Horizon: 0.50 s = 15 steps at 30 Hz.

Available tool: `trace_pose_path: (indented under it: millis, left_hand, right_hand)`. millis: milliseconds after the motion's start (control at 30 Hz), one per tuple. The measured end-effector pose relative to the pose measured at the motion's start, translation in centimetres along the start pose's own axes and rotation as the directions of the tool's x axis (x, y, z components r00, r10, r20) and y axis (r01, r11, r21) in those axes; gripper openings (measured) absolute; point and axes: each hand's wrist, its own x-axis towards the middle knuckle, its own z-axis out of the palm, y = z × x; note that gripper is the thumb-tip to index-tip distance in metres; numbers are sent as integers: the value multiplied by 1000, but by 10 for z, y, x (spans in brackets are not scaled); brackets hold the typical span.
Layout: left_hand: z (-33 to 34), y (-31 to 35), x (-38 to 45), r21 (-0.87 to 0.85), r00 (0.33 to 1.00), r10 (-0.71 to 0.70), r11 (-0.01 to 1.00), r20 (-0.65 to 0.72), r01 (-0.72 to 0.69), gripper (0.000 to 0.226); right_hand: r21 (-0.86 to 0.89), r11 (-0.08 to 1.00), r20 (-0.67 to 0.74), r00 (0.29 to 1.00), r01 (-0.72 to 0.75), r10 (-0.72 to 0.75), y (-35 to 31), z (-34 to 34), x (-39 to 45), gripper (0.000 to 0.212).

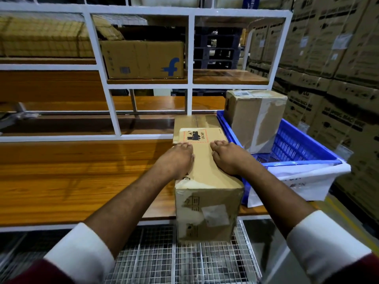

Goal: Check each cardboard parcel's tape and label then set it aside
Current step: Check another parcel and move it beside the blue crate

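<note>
Both hands lie palm-down on the top of a long brown cardboard parcel (207,181): the left hand (178,160) at its left edge, the right hand (229,159) at its right, fingers bent over the face and pressing rather than clasping. The parcel sits on the polished orange-brown wooden worktop (82,177), but its near end juts past the front edge over a white wire-mesh shelf (155,261); if the hands lift off or push unevenly, I judge it could tip forward. Its end tape looks torn and peeling, so dragging might tear it further. Just right stands a blue slatted plastic crate (297,144) holding a squat taped brown carton (252,117), close enough to snag. Behind rises a white metal rack (190,48); stacked printed cartons (338,58) wall the right.
</note>
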Motion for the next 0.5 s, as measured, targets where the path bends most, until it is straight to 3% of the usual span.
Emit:
trace_pose_path:
  millis: [233,500]
  left_hand:
    - [2,12,-22,-136,993,115,984,-12,-116,49]
    - [-3,11,-30,-161,998,66,985,-21,-68,49]
  right_hand:
    - [16,993,-13,993,117,-117,-23,5,-19,46]
    - [48,997,-29,998,61,-59,-17,0,-28,48]
